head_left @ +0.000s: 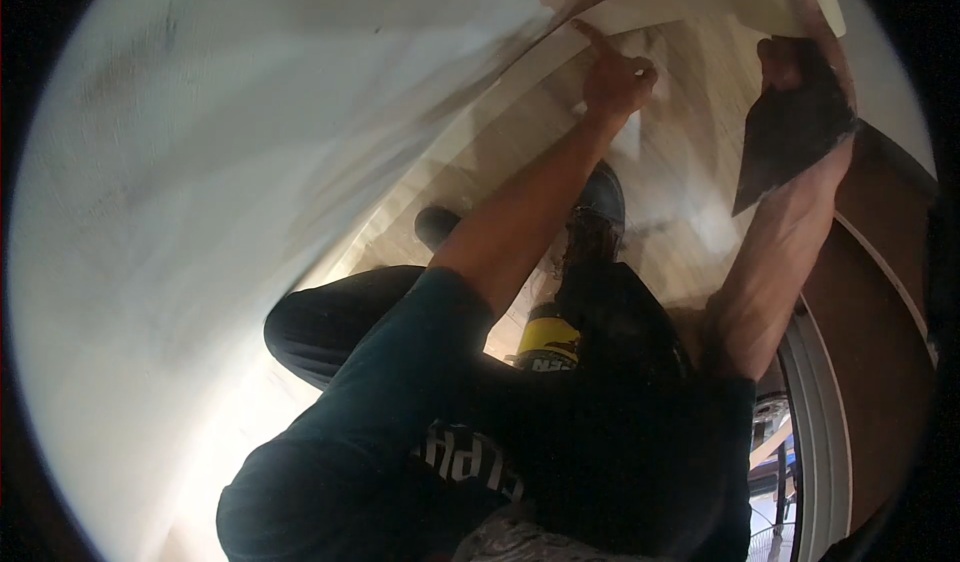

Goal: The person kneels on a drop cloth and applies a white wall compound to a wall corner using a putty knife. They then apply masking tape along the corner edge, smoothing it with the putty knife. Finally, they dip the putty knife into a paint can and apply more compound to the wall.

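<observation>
"Wall (180,212), pale, is filling the left side. Wood-look floor (690,142) is running along its foot."

"Right side?"

"Brown panel (880,362) is standing there. Pale strip (660,4) is tracing the wall's foot and curving across the top."

"Main item?"

"Dark flat sheet (795,127), upper right. It's lying against the right hand (836,62), covering most of the palm and wrist."

"Clamped?"

"Yes. Right is gripping the sheet, one digit curling over its upper edge, another finger extending up past it."

"And left?"

"Left hand (615,82) is pointing its index finger at the strip, that finger standing apart, the rest bending. Can't tell if the fingertip is touching."

"Smallest?"

"Yellow-banded container (548,337), partly hidden, sitting low between the legs."
</observation>
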### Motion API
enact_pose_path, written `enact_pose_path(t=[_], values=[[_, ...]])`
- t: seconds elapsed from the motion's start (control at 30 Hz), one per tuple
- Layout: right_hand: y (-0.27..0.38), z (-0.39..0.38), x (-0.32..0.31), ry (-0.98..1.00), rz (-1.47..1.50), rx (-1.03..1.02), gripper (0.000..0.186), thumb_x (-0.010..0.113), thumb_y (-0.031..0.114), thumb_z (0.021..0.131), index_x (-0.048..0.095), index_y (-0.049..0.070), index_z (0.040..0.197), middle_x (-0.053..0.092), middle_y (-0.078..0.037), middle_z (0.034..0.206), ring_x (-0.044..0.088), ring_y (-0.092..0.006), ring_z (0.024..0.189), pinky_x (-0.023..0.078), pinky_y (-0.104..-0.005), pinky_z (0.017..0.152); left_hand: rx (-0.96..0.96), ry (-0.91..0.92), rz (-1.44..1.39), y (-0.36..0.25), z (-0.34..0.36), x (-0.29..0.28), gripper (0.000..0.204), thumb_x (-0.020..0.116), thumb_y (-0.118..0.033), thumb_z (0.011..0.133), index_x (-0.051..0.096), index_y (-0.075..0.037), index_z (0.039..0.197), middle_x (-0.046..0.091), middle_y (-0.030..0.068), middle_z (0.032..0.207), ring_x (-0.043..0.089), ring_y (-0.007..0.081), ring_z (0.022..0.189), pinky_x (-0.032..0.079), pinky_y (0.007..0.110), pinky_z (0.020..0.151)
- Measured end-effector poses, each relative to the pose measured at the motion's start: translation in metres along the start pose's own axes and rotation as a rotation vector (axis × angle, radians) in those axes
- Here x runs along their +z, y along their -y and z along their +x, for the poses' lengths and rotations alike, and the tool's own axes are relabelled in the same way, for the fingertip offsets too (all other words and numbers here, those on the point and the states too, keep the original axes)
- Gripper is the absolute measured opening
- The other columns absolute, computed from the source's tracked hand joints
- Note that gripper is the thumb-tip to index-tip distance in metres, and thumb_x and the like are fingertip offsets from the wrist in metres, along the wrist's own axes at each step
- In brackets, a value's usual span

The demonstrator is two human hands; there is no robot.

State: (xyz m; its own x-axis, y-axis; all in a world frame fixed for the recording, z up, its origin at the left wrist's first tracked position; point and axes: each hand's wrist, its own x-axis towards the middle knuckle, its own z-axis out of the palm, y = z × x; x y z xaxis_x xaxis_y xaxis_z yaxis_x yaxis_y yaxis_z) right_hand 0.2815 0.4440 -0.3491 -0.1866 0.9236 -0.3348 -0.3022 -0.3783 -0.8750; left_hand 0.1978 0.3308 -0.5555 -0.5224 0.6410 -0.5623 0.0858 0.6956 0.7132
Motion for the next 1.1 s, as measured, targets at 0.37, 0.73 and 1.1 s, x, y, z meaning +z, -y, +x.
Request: enact_pose_path(t=[0.37, 0.73, 1.1], values=[[-0.006, -0.006, 0.009, 0.118, 0.143, 0.062, 0.013, 0.073, 0.005, 0.090, 0.069, -0.001, 0.101, 0.055, -0.002, 0.078, 0.043, -0.0094, 0.061, 0.041, -0.0229, 0.064, 0.406, -0.312, 0.326, 0.112, 0.082, 0.052, 0.134, 0.075, -0.038, 0.082, -0.035, 0.001, 0.147, 0.066, 0.0248, 0.124, 0.069, 0.0401, 0.104, 0.054, 0.041, 0.095], [-0.010, 0.001, -0.007, 0.059, 0.114, 0.065, 0.013, 0.074, 0.005, 0.088, 0.067, 0.000, 0.097, 0.060, -0.004, 0.087, 0.043, -0.0096, 0.061, 0.041, -0.0228, 0.064, 0.057, 0.023, 0.235, 0.029, 0.037, 0.021, 0.058, 0.064, -0.050, 0.090, 0.055, -0.026, 0.142, 0.065, 0.0169, 0.128, 0.068, 0.0384, 0.106, 0.050, 0.047, 0.104], [-0.010, -0.007, 0.005, 0.157, 0.088, 0.018, 0.019, 0.077, 0.007, 0.085, 0.065, 0.002, 0.099, 0.061, -0.004, 0.090, 0.043, -0.0098, 0.061, 0.039, -0.0218, 0.060, 0.016, -0.271, 0.695, 0.002, 0.018, 0.007, 0.108, 0.065, -0.060, 0.085, 0.025, 0.019, 0.148, 0.045, 0.0264, 0.144, 0.046, 0.0396, 0.131, 0.036, 0.051, 0.110]])
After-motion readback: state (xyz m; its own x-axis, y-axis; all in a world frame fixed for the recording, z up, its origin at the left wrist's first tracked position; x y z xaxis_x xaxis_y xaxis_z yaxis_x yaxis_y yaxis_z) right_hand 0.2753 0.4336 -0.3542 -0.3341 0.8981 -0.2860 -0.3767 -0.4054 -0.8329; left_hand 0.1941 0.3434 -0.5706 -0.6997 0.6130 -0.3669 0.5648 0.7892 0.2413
